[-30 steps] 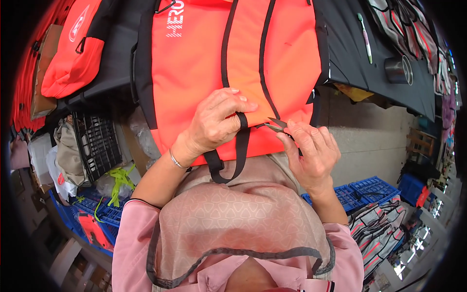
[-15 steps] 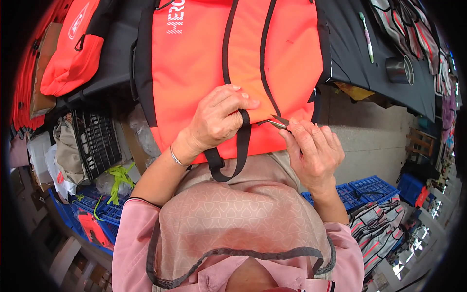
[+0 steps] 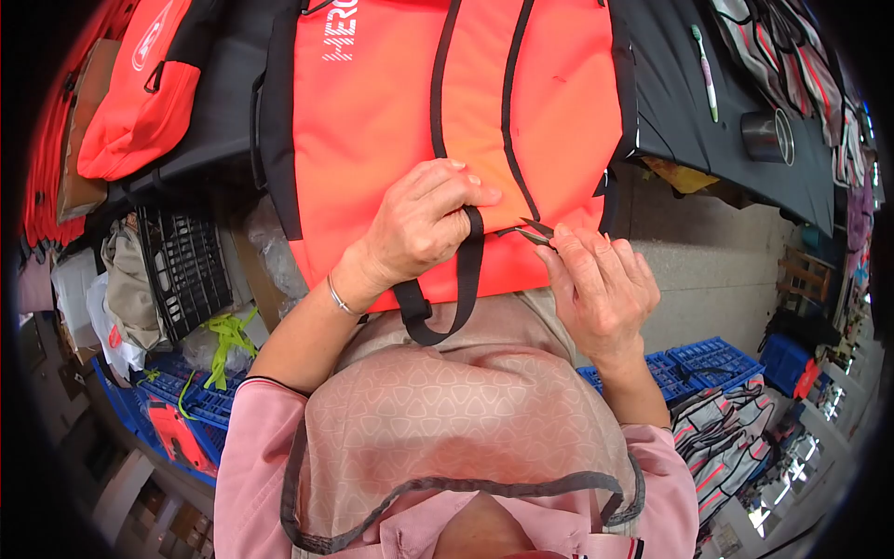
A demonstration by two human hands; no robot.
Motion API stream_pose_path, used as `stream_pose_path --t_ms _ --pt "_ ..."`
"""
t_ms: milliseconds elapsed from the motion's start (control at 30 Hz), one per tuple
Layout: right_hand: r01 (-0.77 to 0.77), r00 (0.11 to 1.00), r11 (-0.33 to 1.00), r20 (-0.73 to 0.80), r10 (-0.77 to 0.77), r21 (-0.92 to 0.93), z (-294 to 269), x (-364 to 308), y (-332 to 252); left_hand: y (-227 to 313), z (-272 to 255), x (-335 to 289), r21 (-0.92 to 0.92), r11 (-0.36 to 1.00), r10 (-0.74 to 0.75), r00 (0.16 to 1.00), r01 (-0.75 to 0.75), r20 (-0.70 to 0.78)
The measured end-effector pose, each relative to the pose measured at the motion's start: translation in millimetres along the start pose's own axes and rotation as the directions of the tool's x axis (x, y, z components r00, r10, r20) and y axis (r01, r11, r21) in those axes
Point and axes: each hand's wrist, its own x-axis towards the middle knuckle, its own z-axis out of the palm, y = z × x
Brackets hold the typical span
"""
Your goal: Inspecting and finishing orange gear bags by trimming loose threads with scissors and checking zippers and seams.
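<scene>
A bright orange-red backpack [image 3: 363, 140] with black sides lies before me, its lower end at my lap. Down its middle runs an orange shoulder strap [image 3: 472, 112] edged in black. My left hand [image 3: 424, 219] is closed, pinching the fabric at the strap's lower end. From under its fingers a black webbing strap [image 3: 472, 279] hangs in a loop. Thread snips [image 3: 537, 229] are gripped in my right hand [image 3: 605, 293], with their pointed blades apart beside the strap's end seam. A short dark bit at the seam is too small to make out.
On the dark table [image 3: 666, 84] at right lie a toothbrush [image 3: 706, 74] and a metal cup [image 3: 768, 137]. Another orange-red bag [image 3: 140, 121] lies at far left. Below stand a black crate [image 3: 186, 270] and blue crates [image 3: 712, 361], with grey-and-red pieces [image 3: 722, 438] at lower right.
My left hand and the pinched strap end have shifted slightly right. The snips' blades look a little farther apart; my right hand has barely moved.
</scene>
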Motion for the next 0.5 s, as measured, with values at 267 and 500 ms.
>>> stream_pose_path --t_ms 267,500 --pt "-0.048 0.999 0.995 0.021 0.047 0.085 4.7 -0.3 1.5 -0.6 1.3 -0.4 -0.033 0.998 -0.060 0.998 0.061 0.024" --pt "-0.699 0.704 0.343 0.520 0.483 0.627 17.5 -2.5 13.9 1.6 2.3 -2.0 -0.225 0.940 -0.251 0.967 0.256 0.049"
